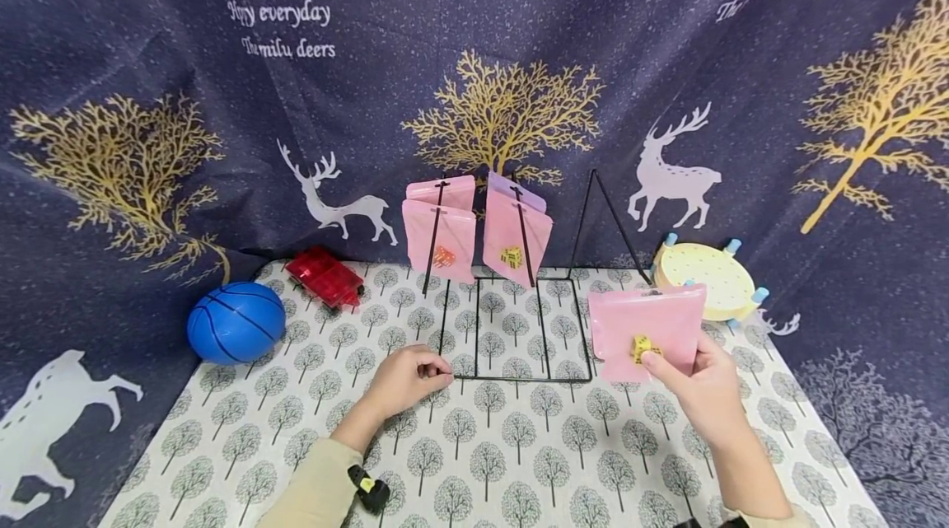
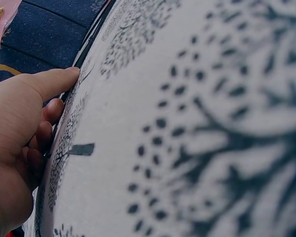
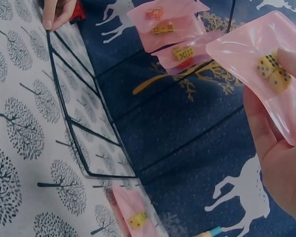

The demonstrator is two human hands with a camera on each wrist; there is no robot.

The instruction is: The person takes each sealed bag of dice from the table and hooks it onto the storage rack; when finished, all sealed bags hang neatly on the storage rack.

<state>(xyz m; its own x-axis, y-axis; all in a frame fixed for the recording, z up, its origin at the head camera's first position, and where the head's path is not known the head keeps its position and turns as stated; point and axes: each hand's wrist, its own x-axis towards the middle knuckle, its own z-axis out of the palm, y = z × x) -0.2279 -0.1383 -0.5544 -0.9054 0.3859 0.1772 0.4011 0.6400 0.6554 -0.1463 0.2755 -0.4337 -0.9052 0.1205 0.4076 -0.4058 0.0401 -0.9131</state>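
My left hand [image 1: 411,380] pinches the front left corner of a black wire rack [image 1: 519,380] on the table. In the left wrist view, the same hand [image 2: 15,143] has one finger along the dark wire. My right hand [image 1: 708,396] grips a pink zip bag [image 1: 615,322] with yellow dice [image 3: 275,72] inside, to the right of the rack. Two pink bags [image 1: 437,235] hang on the rack's left arm, orange dice in the front one. On the middle arm, a pink bag [image 1: 511,227] with yellow dice hangs before a purple bag [image 1: 530,197].
Another pink bag [image 3: 133,212] with yellow dice lies beside the rack in the right wrist view. A blue ball [image 1: 236,322] and a red translucent case [image 1: 324,277] are at the left. A yellow oval object [image 1: 704,277] with blue pegs stands at the back right.
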